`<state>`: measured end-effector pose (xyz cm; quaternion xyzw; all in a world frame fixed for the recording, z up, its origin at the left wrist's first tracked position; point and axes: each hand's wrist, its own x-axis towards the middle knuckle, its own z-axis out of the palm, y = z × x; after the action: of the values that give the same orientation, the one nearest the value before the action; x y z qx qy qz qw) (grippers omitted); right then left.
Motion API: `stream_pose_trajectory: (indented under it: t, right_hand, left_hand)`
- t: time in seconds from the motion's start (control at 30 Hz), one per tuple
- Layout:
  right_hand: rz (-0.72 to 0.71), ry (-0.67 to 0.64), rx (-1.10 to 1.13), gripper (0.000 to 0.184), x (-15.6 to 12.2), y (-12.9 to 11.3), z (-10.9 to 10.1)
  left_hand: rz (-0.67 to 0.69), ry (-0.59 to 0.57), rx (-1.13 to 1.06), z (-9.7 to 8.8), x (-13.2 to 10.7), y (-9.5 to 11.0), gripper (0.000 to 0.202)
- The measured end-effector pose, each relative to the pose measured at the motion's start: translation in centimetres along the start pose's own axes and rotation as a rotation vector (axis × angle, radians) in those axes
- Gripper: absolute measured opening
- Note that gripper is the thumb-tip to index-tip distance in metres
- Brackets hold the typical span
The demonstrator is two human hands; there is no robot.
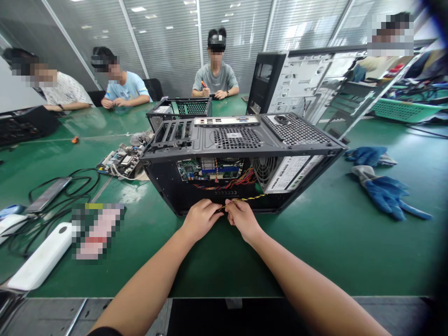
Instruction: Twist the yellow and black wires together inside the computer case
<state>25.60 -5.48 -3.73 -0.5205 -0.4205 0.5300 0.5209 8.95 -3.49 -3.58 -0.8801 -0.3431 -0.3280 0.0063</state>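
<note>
The computer case [241,152] stands on the green table [224,275] directly before the person, rear panel with ports and vents facing up, open side toward the person. Its long axis runs left to right. The yellow-and-black cable [250,199] lies at the lower edge of that opening, its visible length running roughly crosswise, rising slightly rightward toward the power supply [289,172]. Left hand [201,219]: thumb and fingertips pinching the cable near its left end. Right hand [242,218]: pinching it just beside, fingers curled. The cable's tip is hidden by the fingers. Blue gloves [385,191] lie right of the case.
</note>
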Motion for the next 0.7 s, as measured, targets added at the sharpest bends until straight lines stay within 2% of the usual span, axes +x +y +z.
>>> stream_pose_trajectory:
  t: [0.33,0.5,0.7]
  right_hand:
    - [0.065,0.035,0.049,0.050,-0.02,-0.25,0.09]
    - [0.044,0.033,0.015,0.047,0.02,-0.22,0.01]
    - [0.002,0.024,-0.066,0.045,-0.03,-0.06,-0.15]
  left_hand:
    - [0.007,0.004,-0.009,-0.11,0.14,0.12,0.022]
    - [0.001,0.017,-0.029,0.06,0.06,-0.03,0.023]
    - [-0.016,-0.029,-0.022,0.08,0.01,-0.08,0.021]
